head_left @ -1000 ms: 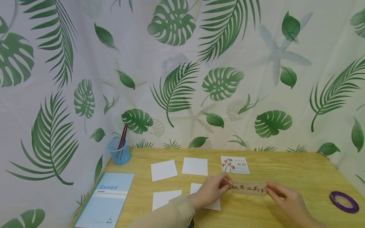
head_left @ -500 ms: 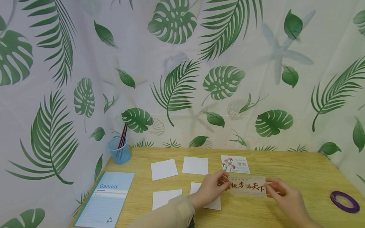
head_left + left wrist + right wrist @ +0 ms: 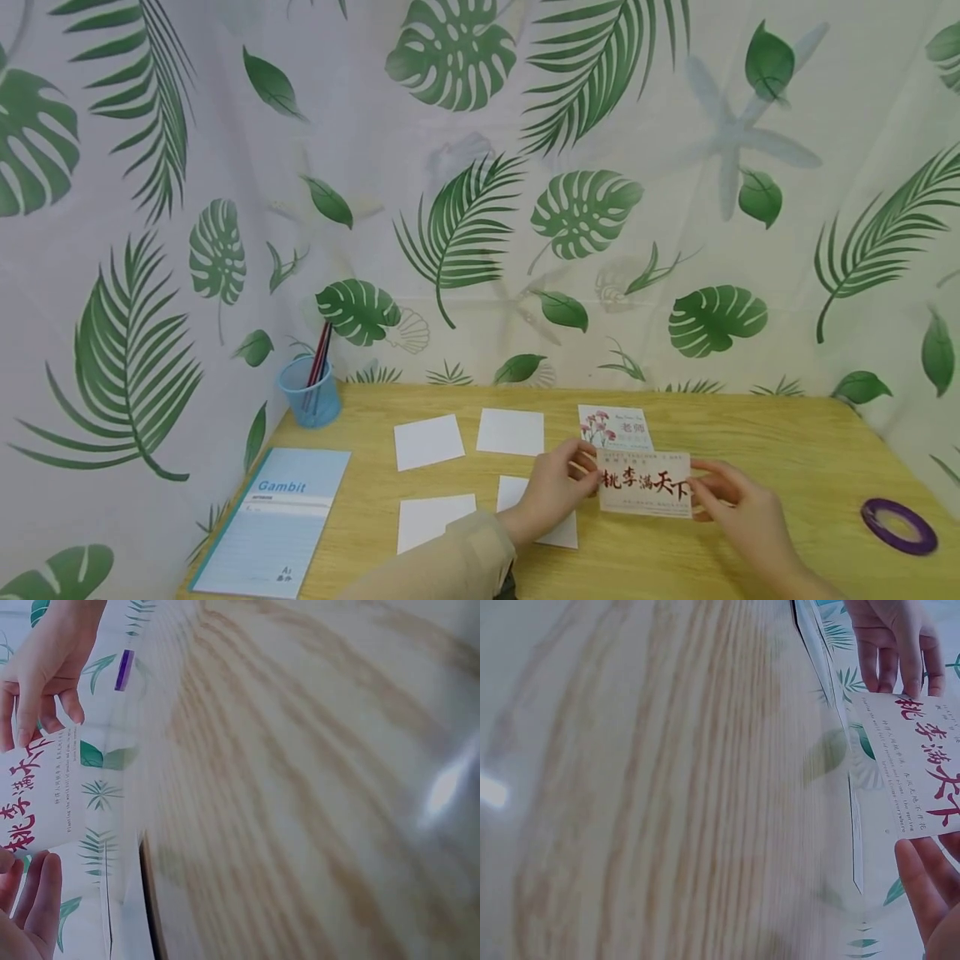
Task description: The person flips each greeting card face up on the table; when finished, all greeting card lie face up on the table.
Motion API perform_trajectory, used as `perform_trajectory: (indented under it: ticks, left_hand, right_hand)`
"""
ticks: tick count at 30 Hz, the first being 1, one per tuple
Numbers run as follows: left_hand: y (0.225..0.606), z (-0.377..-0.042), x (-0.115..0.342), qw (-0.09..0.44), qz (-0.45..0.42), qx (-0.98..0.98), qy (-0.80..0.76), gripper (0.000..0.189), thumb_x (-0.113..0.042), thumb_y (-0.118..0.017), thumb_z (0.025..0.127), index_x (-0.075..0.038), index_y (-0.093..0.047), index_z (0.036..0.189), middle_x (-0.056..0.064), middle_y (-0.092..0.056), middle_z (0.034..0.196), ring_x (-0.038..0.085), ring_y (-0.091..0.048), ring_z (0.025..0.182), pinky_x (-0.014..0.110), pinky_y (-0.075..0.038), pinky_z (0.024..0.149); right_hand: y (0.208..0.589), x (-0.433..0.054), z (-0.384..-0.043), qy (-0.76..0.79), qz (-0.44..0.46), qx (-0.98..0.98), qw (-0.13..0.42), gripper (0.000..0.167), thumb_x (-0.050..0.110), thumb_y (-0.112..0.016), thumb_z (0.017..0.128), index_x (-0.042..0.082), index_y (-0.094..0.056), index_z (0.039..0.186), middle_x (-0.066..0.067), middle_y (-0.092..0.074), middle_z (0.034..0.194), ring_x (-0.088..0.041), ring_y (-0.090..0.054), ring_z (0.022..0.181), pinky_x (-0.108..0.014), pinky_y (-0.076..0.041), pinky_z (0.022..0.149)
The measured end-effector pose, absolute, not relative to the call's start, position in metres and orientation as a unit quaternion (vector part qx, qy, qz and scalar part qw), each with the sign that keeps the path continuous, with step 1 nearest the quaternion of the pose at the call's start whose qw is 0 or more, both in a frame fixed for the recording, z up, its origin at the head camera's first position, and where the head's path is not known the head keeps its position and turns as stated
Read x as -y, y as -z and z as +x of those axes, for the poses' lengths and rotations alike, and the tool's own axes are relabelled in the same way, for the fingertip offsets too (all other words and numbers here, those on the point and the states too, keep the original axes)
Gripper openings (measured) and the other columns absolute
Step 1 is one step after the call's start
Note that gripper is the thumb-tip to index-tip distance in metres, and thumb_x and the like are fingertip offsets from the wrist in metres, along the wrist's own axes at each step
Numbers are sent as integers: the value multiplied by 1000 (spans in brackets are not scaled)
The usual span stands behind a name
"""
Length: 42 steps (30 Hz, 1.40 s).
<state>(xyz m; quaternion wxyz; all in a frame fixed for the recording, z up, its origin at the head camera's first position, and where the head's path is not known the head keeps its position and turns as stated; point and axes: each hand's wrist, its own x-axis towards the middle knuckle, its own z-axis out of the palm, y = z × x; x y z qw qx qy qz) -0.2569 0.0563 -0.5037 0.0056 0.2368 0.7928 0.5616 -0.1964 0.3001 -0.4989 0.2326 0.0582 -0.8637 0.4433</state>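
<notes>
A white card with large red-brown Chinese characters and small print is held up above the table, its printed face toward the head camera. My left hand pinches its left edge between thumb and fingers. At the opposite edge my right hand pinches it the same way. Both wrist views show the card spanning the two hands, well off the wood. Behind it, a card with pink flowers lies on the table, its lower part overlapped by the held card.
Several blank white cards lie left of the hands, one partly under the left arm. A blue notebook is at the left, with a blue pen cup behind it. A purple tape roll sits at the right. A leaf-print curtain hangs behind the table.
The held card has tilted from nearly flat to more upright, so its printed face shows fully. Both hands have kept their pinch and risen very slightly.
</notes>
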Motion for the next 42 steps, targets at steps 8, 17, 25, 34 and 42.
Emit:
perform_trajectory:
  ticks: [8,17,25,34,42]
  left_hand:
    - [505,-256,-58,3,196,-787,-585,26,-2,-69,90,-9,-62,114,2,-68,86,-3,-61,68,14,-53,58]
    - [507,-255,-62,-15,188,-782,-594,28,3,-70,87,-6,-63,112,6,-66,94,-2,-61,75,13,-54,60]
    - [505,-252,-63,-32,190,-805,-561,31,1,-72,86,-5,-65,116,5,-65,94,-1,-61,77,12,-52,66]
    - [508,-251,-64,-30,194,-816,-544,36,0,-71,87,-4,-65,122,5,-67,94,0,-62,79,12,-53,69]
    - [510,-244,-65,-11,176,-819,-545,42,3,-70,85,0,-63,126,5,-66,98,3,-63,82,14,-53,71]
  right_hand:
    - [499,-295,-198,-464,31,862,202,27,-2,-67,90,-5,-66,117,-22,-74,87,0,-66,63,-29,-58,51]
    - [501,-291,-199,-431,3,881,194,36,-2,-69,88,-4,-64,123,-20,-74,88,0,-64,63,-25,-56,50]
    - [504,-291,-201,-400,-1,894,199,40,-3,-70,86,-3,-63,126,-18,-75,87,-2,-63,57,-23,-54,49]
    - [508,-292,-202,-391,-26,902,182,40,2,-70,88,3,-61,127,-15,-76,90,-3,-62,59,-20,-52,52]
    - [515,-291,-203,-406,-26,896,176,39,-2,-69,87,0,-62,125,-18,-74,92,4,-60,63,-22,-54,51]
